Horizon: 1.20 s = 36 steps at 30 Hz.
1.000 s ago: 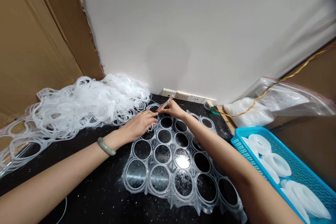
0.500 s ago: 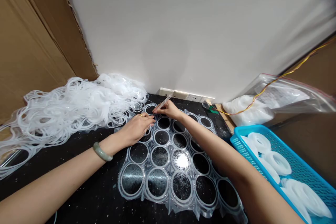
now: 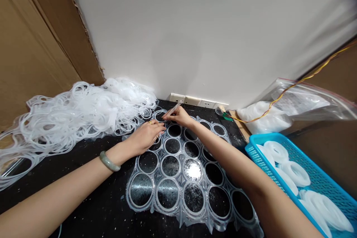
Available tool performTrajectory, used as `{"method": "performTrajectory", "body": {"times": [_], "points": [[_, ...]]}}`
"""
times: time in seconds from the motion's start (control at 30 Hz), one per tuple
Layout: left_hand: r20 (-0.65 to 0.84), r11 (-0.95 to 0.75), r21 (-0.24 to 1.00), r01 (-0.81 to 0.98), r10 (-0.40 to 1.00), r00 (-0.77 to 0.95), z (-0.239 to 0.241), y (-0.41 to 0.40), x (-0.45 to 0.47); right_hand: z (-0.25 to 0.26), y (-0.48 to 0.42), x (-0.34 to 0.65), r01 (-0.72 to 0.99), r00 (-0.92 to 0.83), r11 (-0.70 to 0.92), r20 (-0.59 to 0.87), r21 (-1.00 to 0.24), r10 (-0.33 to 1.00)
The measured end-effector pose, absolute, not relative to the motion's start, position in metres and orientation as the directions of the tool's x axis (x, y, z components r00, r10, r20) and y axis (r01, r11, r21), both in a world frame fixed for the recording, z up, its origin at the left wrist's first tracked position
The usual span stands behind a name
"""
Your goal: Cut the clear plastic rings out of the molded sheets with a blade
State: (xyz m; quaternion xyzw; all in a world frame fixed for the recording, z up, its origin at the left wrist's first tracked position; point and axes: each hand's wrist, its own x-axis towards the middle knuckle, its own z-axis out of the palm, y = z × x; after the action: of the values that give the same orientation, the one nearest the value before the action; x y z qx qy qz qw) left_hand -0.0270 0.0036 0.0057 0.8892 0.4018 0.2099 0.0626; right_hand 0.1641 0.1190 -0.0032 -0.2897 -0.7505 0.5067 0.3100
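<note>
A translucent sheet of moulded rings (image 3: 184,173) lies flat on the black tabletop (image 3: 92,200). My left hand (image 3: 146,134), with a gold ring and a green bangle at the wrist, presses flat on the sheet's far left rings, fingers stretched out. My right hand (image 3: 180,116) is closed in a pinch on a thin clear blade-like tool (image 3: 174,109), its tip at a ring at the sheet's far edge, just beyond my left fingertips.
A heap of cut-out translucent webbing (image 3: 72,113) fills the left of the table before cardboard (image 3: 30,44). A blue basket (image 3: 320,182) of white rings stands at right, a zip bag (image 3: 295,106) and yellow wire (image 3: 292,85) behind it. Wall sockets (image 3: 199,101) are beyond my hands.
The view has shifted a little to the right since a second ago. Both hands remain at the sheet's far edge, with barely any movement.
</note>
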Motion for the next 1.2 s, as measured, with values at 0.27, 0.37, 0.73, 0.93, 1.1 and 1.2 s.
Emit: {"method": "performTrajectory", "body": {"times": [0.27, 0.37, 0.73, 0.93, 1.1, 1.2], "points": [[0.348, -0.680, 0.297, 0.670, 0.731, 0.587, 0.007, 0.002, -0.028, -0.006, 0.120, 0.163, 0.137, -0.659, 0.327, 0.160, -0.935, 0.735], [0.365, -0.697, 0.304, 0.650, 0.715, 0.596, 0.006, 0.002, -0.029, -0.006, 0.120, 0.163, 0.172, -0.644, 0.351, 0.164, -0.920, 0.747], [0.393, -0.693, 0.285, 0.662, 0.715, 0.579, -0.010, 0.010, -0.037, -0.010, 0.115, 0.163, 0.184, -0.630, 0.437, 0.236, -0.880, 0.740], [0.397, -0.686, 0.300, 0.663, 0.722, 0.567, -0.006, 0.007, -0.033, -0.011, 0.113, 0.163, 0.206, -0.604, 0.413, 0.217, -0.887, 0.767], [0.397, -0.678, 0.308, 0.668, 0.730, 0.557, -0.005, 0.007, -0.031, -0.010, 0.113, 0.161, 0.233, -0.601, 0.419, 0.209, -0.878, 0.771], [0.391, -0.678, 0.319, 0.662, 0.730, 0.560, -0.004, 0.008, -0.032, -0.008, 0.112, 0.160, 0.249, -0.612, 0.463, 0.233, -0.850, 0.756]]}}
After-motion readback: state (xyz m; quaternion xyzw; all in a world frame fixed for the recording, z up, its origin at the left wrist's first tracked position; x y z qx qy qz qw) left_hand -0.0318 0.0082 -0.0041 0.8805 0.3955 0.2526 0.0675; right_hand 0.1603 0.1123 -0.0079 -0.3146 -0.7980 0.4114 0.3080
